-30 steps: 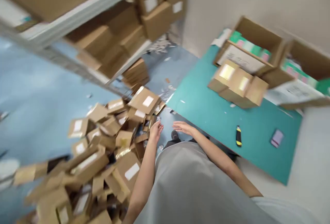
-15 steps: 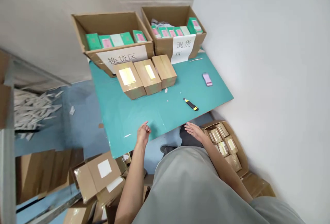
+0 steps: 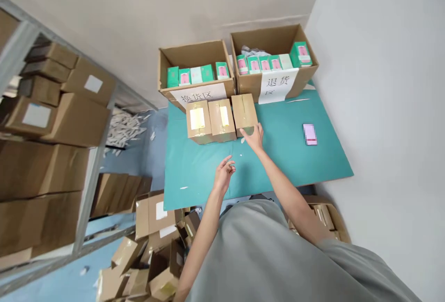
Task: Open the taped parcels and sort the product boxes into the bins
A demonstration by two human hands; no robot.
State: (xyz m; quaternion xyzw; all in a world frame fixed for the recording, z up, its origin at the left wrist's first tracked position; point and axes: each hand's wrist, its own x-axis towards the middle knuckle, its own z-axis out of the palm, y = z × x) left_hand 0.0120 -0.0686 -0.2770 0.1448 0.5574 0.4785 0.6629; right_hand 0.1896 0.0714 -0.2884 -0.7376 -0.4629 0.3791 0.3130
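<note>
Three brown cardboard cartons stand side by side on the green table (image 3: 194,172): a left carton (image 3: 198,119), a middle carton (image 3: 221,119) and a right carton (image 3: 244,111). My right hand (image 3: 254,139) is at the near end of the right carton, thumb and fingers spread across its front; whether they touch it I cannot tell. Over the table's near part, my left hand (image 3: 223,174) is empty, its fingers loosely bent and apart. The left and middle cartons carry shiny labels.
Behind the cartons stand two open boxes, a left box (image 3: 194,54) and a right box (image 3: 267,38), holding green-and-pink packs. A phone-like pink object (image 3: 310,134) lies at right. Shelves of cartons (image 3: 66,167) and piled boxes (image 3: 156,214) are at left; another carton-filled box (image 3: 342,223) is below right.
My right hand has moved from the table's near edge forward to the right carton. My left hand has shifted further over the table. The black-and-yellow utility knife is no longer visible. The view has swung left.
</note>
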